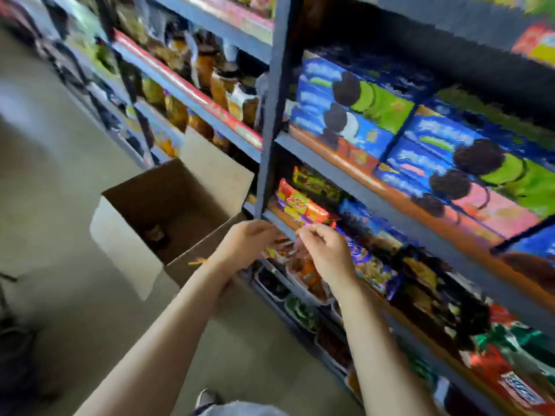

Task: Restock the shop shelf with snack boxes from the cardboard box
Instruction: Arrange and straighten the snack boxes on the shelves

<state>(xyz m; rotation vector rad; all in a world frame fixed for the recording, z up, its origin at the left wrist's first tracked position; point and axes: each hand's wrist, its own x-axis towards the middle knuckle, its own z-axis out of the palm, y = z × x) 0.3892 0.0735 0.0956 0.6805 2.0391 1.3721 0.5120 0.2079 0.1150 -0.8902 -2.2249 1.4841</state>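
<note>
Both my hands meet at the front edge of a grey shelf (pixel 354 187), beside the open cardboard box (pixel 168 211).

My left hand (pixel 247 246) and right hand (pixel 326 253) have curled fingers and pinch a small, blurred packet (pixel 283 249) between them, its kind unreadable; the cardboard box stands on the floor (pixel 54 181) to my left, flaps up, touching the shelving upright, a dark item (pixel 154 234) low inside it; blue snack boxes (pixel 357 106) with dark round biscuits pictured sit stacked on the shelf above my hands; mixed bright wrappers (pixel 303 202) fill the shelf at hand level; trays (pixel 303 283) of small goods lie below.
</note>
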